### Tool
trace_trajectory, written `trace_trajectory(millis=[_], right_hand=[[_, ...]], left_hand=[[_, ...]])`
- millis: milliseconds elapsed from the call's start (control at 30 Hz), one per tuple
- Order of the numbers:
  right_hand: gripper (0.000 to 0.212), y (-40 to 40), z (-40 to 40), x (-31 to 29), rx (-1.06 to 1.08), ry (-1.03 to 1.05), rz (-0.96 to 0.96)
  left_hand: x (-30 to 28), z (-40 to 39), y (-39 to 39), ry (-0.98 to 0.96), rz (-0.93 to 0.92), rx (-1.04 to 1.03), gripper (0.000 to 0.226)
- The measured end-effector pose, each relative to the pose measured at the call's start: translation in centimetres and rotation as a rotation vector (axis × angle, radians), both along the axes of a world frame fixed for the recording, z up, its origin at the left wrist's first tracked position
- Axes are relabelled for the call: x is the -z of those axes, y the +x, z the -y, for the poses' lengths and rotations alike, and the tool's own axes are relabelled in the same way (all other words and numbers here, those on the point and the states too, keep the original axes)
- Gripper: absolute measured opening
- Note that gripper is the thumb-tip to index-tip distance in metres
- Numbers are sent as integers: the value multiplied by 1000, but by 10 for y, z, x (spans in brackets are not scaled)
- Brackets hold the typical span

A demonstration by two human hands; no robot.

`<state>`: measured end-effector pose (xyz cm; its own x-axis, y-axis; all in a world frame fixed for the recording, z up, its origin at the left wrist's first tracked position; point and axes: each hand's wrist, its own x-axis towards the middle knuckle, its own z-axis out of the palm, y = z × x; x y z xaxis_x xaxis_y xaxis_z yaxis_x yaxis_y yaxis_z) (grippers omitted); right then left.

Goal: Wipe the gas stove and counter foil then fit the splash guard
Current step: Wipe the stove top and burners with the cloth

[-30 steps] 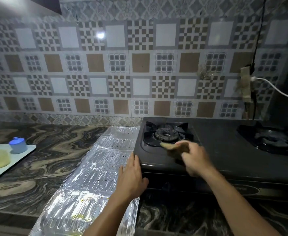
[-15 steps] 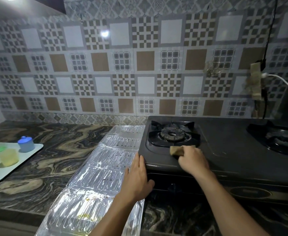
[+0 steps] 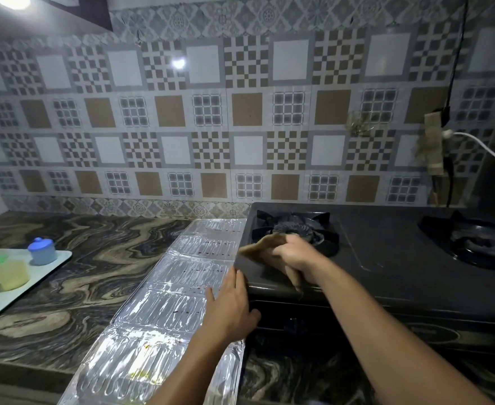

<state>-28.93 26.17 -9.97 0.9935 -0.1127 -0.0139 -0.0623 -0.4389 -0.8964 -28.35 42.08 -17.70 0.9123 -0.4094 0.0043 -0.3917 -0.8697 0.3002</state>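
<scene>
Your right hand [image 3: 294,260] grips the brown cloth [image 3: 265,249] on the gas stove [image 3: 386,258] front-left corner, just before the burner [image 3: 294,229], while your left hand [image 3: 231,302], fingers straight, rests on the foil [image 3: 164,302] beside it, probably to steady yourself.

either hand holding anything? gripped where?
Right hand grips the brown cloth bunched at its middle, on the stove. Left hand holds nothing, resting flat on the foil.
</scene>
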Motion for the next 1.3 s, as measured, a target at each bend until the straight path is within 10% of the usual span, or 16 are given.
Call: trace_trajectory(millis=[233,400,633,833,1067,1300], right_hand=[[15,-27,108,-40,314,23,120],[20,-10,180,-32,567,-341,119],[40,9,217,28,241,-643,-154],[38,9,245,-11,-222,-431,-193],[19,103,288,-17,245,-408,58],[45,119,283,23,38,-712,-77]], left_hand=[[-24,57,-12,31,57,106,84],[-27,89,-9,82,2,118,85],[-30,115,5,150,-3,-90,83],[-40,123,7,252,37,-155,67],[-40,126,10,280,66,-250,61],[-31,123,4,213,80,-237,105]])
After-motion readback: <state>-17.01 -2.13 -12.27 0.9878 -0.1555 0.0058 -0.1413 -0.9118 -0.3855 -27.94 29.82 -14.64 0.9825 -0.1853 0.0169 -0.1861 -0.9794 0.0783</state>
